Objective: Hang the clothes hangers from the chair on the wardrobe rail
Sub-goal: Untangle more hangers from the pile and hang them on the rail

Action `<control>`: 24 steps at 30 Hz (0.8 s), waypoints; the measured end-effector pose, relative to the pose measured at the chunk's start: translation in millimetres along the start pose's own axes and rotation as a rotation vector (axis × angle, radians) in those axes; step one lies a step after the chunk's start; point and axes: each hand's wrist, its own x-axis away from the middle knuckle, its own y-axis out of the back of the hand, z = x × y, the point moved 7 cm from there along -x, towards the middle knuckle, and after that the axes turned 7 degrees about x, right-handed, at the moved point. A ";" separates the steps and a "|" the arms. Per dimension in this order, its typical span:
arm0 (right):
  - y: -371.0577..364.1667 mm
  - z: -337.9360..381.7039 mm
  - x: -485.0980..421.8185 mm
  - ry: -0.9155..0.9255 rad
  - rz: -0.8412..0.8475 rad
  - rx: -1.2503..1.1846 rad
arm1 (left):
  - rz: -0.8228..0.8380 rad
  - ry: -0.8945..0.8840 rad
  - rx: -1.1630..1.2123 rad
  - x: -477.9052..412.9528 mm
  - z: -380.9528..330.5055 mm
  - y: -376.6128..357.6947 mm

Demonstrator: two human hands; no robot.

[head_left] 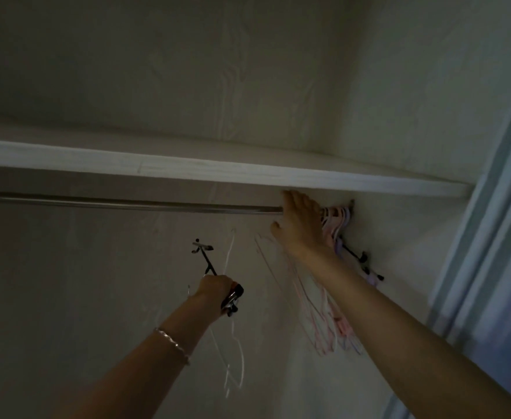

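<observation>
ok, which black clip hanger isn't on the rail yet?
The clip hanger in the left hand, below the rail; the others hang with the pink bunch.

Right hand (301,222), fingers straight, is at the silver metal wardrobe rail (127,203), just beside a bunch of pink and lilac plastic hangers (336,220) hung at its right end. Left hand (215,287), below the rail, grips a black metal clip hanger (205,254) and a thin white wire hanger (229,255).

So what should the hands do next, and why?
Probably the left hand should lift its black clip hanger and hook it over the rail, just left of the right hand. That hanger is held below the rail, not yet hooked. The right hand's flat fingers press against the pink hangers bunched at the rail's right end, and the rail beside them is bare.
</observation>
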 end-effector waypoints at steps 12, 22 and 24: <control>-54.7 -70.3 -17.5 0.016 0.266 0.390 | 0.007 0.010 0.005 -5.6 1.6 -10.1; -54.3 -98.9 -31.6 -0.016 0.384 0.438 | 0.011 -0.007 -0.010 -1.9 -3.7 -13.5; -55.5 -101.9 -35.6 -0.054 0.394 0.406 | -0.005 -0.003 0.004 0.2 -4.6 -11.7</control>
